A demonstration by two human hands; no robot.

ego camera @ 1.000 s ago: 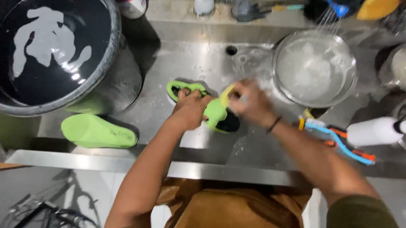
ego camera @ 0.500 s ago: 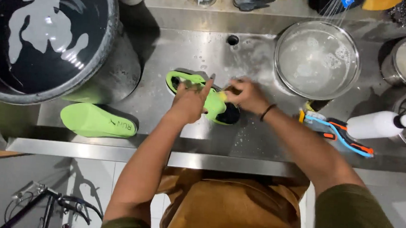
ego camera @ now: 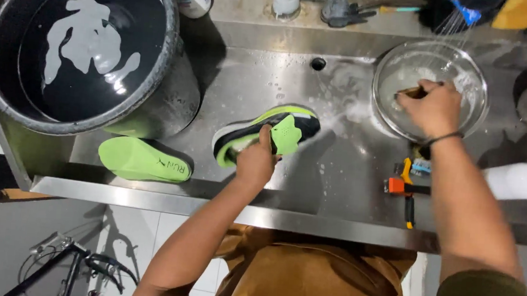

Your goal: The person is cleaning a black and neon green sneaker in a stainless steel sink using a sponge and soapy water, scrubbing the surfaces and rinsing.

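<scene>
Steel sink [ego camera: 348, 178]: shoe [ego camera: 264, 132] in left hand [ego camera: 255, 161], right hand [ego camera: 430, 107] over bowl [ego camera: 473, 73]

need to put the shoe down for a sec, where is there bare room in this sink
Bare wet steel lies around the drain hole, between the big black tub and the glass bowl, and along the front edge between the shoe and the orange tool. Crowded: the right end near the white bottle, and the front left where the green insole lies.

The left hand [ego camera: 256, 160] is closed in a grip around the shoe [ego camera: 267, 133], the forearm stretched forward. To the right of the shoe, the right hand [ego camera: 430, 107] is curled, wrist bent downward.
</scene>
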